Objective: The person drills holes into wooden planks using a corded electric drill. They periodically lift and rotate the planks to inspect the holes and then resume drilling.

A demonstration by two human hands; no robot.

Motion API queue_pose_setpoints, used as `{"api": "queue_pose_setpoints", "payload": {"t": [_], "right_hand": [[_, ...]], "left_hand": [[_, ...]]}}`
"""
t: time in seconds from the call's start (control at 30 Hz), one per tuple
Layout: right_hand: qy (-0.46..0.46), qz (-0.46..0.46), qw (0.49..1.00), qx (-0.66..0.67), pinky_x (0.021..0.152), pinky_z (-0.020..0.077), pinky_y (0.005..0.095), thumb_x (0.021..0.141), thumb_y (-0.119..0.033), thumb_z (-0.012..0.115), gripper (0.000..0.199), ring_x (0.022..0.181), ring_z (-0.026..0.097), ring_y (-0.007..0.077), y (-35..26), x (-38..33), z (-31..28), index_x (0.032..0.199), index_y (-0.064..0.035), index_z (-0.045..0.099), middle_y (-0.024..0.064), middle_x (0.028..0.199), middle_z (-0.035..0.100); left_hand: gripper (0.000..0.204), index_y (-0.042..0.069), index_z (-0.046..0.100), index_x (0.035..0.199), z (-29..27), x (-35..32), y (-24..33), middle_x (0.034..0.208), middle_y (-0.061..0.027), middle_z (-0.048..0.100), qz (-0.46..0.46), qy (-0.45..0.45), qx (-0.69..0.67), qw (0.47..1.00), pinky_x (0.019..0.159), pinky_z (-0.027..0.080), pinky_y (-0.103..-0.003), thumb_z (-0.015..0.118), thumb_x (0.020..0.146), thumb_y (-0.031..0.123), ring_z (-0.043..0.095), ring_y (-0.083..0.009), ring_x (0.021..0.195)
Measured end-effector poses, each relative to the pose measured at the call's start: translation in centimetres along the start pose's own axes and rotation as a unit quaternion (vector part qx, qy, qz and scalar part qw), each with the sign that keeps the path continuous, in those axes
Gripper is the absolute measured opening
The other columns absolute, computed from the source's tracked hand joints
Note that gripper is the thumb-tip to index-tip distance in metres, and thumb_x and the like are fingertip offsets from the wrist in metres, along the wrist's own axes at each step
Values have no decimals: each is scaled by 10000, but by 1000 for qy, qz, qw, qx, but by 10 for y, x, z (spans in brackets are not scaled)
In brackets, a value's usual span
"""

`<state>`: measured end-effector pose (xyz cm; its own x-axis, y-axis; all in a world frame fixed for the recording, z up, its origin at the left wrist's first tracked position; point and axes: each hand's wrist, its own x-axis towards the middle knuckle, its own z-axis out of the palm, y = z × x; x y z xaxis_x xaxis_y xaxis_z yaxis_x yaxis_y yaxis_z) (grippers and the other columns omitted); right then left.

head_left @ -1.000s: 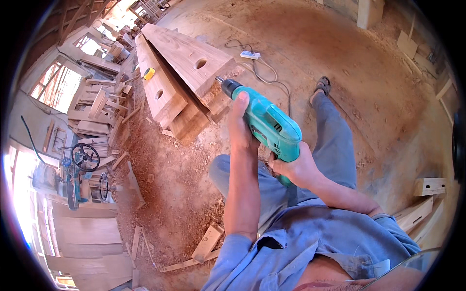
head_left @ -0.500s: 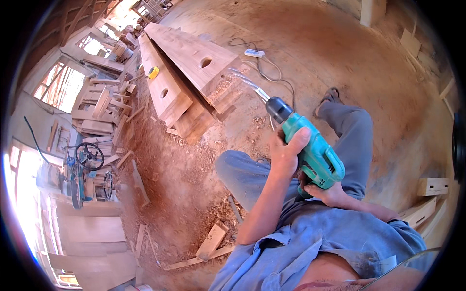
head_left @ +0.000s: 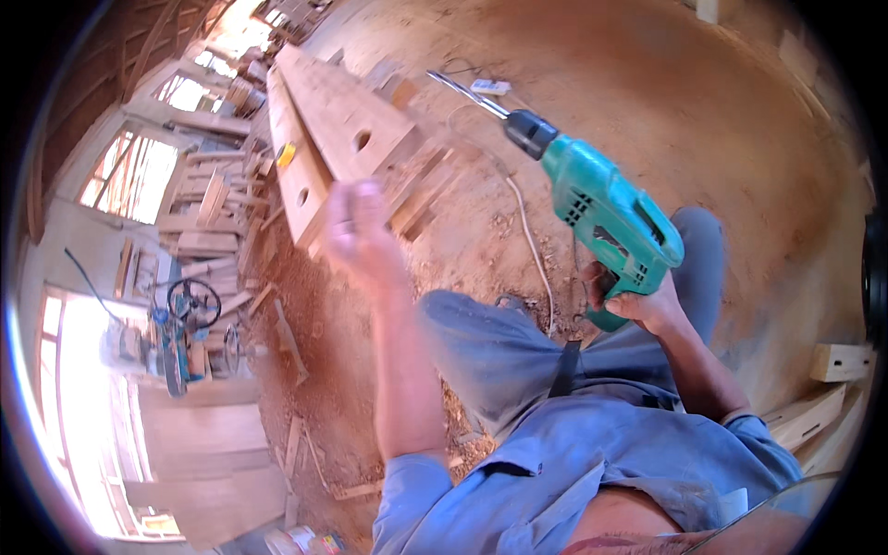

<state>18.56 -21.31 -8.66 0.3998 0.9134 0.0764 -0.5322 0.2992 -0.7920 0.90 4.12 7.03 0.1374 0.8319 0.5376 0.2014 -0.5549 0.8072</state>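
A teal power drill (head_left: 606,199) with a black chuck and a long auger bit (head_left: 467,92) is in my right hand (head_left: 638,298), fingers wrapped round its handle. The bit points up and to the left, apart from the wood. My left hand (head_left: 363,231) is raised in front of the near ends of two thick timbers; motion smears its fingers, and I cannot tell if it touches the wood. The right timber (head_left: 342,106) has a round hole near its end. A smaller hole shows in the left timber (head_left: 294,162), where a yellow tape measure (head_left: 286,154) lies.
Wood shavings (head_left: 490,208) litter the floor. A cord (head_left: 527,222) runs past my knee, and a white power strip (head_left: 490,87) lies beyond the drill. Stacked lumber (head_left: 208,199) and a machine with handwheels (head_left: 192,303) stand at the left. A mortised block (head_left: 840,363) is at the right.
My left hand has come off the drill body and swung left to the timber ends. The drill has risen in my right hand, its bit now farther from the timbers.
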Motion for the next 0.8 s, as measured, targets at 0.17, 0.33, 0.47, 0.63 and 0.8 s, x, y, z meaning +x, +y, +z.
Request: {"api": "queue_pose_setpoints", "payload": {"t": [0.17,0.33,0.47,0.63,0.8], "right_hand": [[-53,1,998,37,695,596,380,675,-175,964,838,855,729,256,-15,38,-18,1394,-34,556,163,1158,716],[-64,12,996,65,701,606,381,661,-178,973,844,863,742,260,-16,66,-32,1387,-41,563,171,1194,716],[-67,27,993,98,703,605,381,664,-170,976,817,870,745,268,-4,87,-47,1367,-39,579,168,1194,720],[-60,41,991,113,723,609,378,673,-132,969,832,883,746,262,14,101,-59,1389,-31,560,169,1197,722],[-45,53,986,153,763,622,384,670,-68,954,909,881,749,253,30,104,-78,1460,-31,507,199,1223,718]], "left_hand": [[388,-85,695,1223,-2,79,-47,1064,-171,744,173,-10,225,959,865,553,-394,681,994,228,705,-292,978],[259,-28,712,1073,3,101,-66,967,-162,702,322,-90,333,882,819,534,-459,645,998,211,681,-354,932],[311,-75,702,1120,6,108,-69,1024,-188,720,326,-106,332,879,874,538,-422,530,1045,173,692,-347,972],[307,-93,683,1190,-8,100,-79,994,-171,738,285,-64,310,905,803,590,-385,522,1030,114,735,-287,919],[335,-83,670,1237,6,130,-99,984,-169,749,285,-64,311,904,828,569,-381,494,1034,117,728,-282,897]]}}
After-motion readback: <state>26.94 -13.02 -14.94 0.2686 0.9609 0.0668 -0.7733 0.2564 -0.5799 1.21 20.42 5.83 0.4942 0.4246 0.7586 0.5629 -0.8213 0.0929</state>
